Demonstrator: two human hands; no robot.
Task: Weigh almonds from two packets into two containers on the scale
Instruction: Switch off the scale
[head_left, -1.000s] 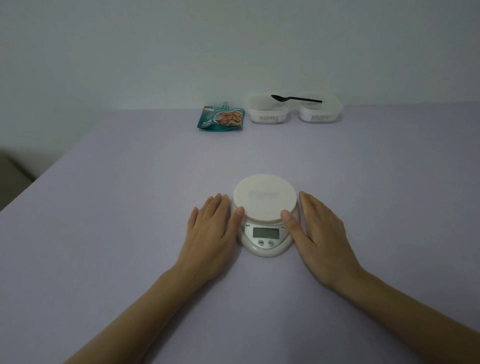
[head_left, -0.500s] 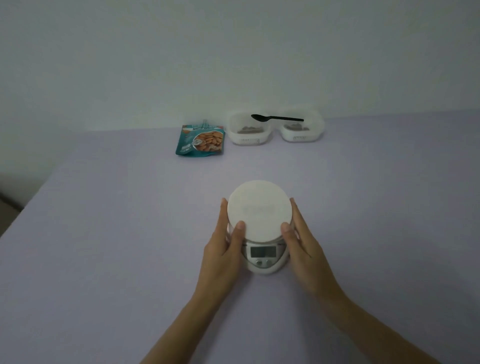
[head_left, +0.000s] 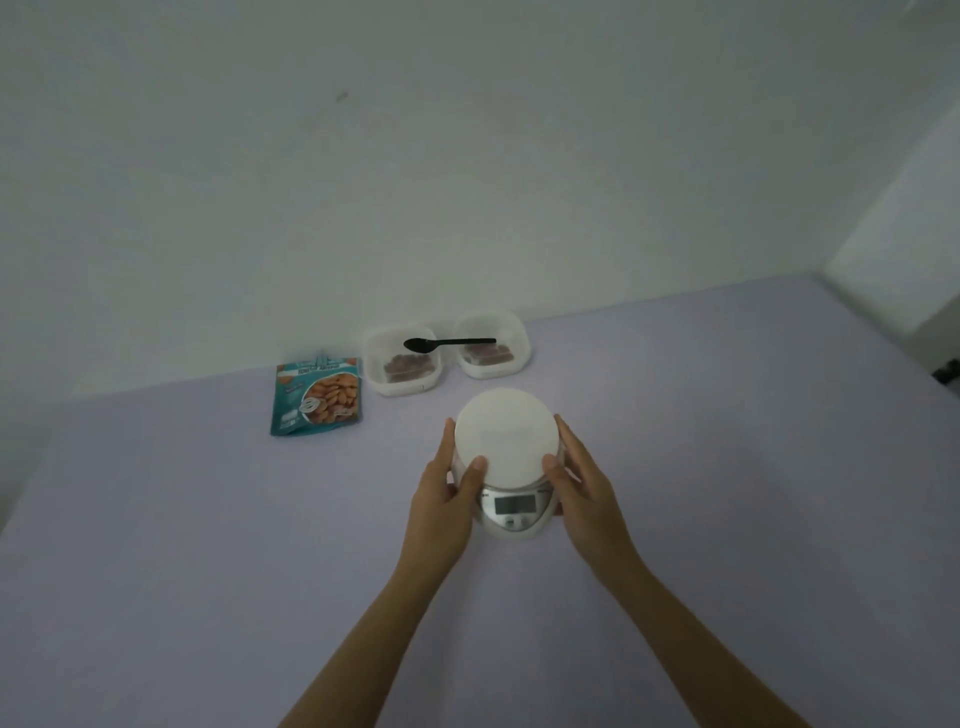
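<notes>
A white kitchen scale (head_left: 506, 441) with a round plate and a small display stands on the lilac table. My left hand (head_left: 441, 499) grips its left side and my right hand (head_left: 587, 493) grips its right side, both thumbs on the plate's near edge. Behind it, by the wall, two clear containers stand side by side, the left one (head_left: 405, 387) and the right one (head_left: 493, 370), each with some almonds inside. A black spoon (head_left: 449, 343) lies across their rims. One teal almond packet (head_left: 318, 397) lies flat to their left.
The lilac table (head_left: 208, 545) runs up to a pale wall at the back. Its left edge shows at the far left and its right edge at the far right. A dark object (head_left: 948, 371) sits at the right border.
My hands lay flat on the table beside the scale; they have since closed in and taken hold of its sides. The view has tilted up and the scale sits nearer the containers.
</notes>
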